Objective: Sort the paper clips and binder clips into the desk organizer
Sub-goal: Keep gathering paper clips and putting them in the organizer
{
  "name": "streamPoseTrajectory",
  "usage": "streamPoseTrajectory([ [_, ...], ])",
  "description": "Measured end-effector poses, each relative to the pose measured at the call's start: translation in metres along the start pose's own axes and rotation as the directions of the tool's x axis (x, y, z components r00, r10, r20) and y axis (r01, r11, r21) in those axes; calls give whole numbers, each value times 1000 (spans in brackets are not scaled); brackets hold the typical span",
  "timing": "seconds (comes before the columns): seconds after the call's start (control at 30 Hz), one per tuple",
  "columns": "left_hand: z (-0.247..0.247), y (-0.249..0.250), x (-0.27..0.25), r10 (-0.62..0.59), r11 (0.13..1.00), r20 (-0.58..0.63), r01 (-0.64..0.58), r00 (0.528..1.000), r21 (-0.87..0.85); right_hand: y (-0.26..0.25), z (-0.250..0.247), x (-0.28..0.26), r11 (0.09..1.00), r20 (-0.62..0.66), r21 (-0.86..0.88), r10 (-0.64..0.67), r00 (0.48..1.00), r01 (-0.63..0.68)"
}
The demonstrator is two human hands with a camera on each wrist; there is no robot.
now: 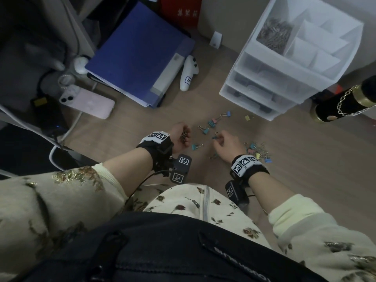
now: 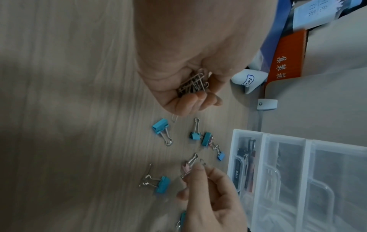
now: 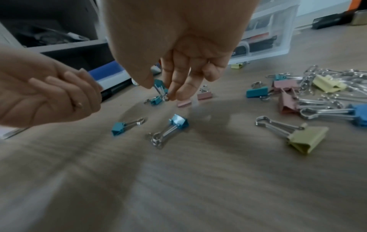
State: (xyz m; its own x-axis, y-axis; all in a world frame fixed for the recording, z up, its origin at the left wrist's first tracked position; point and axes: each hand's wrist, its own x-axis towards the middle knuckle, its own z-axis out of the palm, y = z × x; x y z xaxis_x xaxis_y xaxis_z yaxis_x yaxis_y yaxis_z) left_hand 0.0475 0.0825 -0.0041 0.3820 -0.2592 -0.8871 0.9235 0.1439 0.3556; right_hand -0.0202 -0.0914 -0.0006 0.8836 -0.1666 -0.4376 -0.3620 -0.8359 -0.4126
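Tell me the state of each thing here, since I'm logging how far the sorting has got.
left hand: cupped, holds a bunch of paper clips.
right hand: pinches a small clip at its fingertips; which kind is unclear.
desk organizer: top open, drawers pushed in.
organizer's top-left compartment: holds a pile of paper clips.
loose binder clips: unsorted on the table.
mixed clip pile: tangled, unsorted.

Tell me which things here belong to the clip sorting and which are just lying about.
Job: paper clips in left hand; binder clips; desk organizer; right hand.
Lying about: blue folder; pink phone; white controller.
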Motion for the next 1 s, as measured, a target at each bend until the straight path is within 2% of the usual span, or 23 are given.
streamPoseTrajectory([
  [0.17,4,3,2,-16,1000,-5,16,1000,19,2,-4,1,999,-38,30,45,998,-44],
  [0.33,10,2,7,-20,999,8,20,1000,43,11,-6,-7,999,-47,-20,39,998,-40],
  [0.43,15,0,9,-22,999,13,21,1000,42,14,-2,-10,993,25,-75,-84,996,86],
  [0.5,17,0,9,-19,999,19,18,1000,42,12,4,-10,964,120,-157,-199,973,216],
  [0.57,18,0,9,-16,999,28,15,999,44,9,11,-12,919,186,-253,-260,947,302],
  [0.87,14,-1,9,-6,999,19,5,1000,43,-1,22,-14,863,247,-414,-199,948,289],
  [1.0,14,-1,11,-5,999,20,4,1000,53,-1,23,-14,869,292,-396,-189,938,298],
])
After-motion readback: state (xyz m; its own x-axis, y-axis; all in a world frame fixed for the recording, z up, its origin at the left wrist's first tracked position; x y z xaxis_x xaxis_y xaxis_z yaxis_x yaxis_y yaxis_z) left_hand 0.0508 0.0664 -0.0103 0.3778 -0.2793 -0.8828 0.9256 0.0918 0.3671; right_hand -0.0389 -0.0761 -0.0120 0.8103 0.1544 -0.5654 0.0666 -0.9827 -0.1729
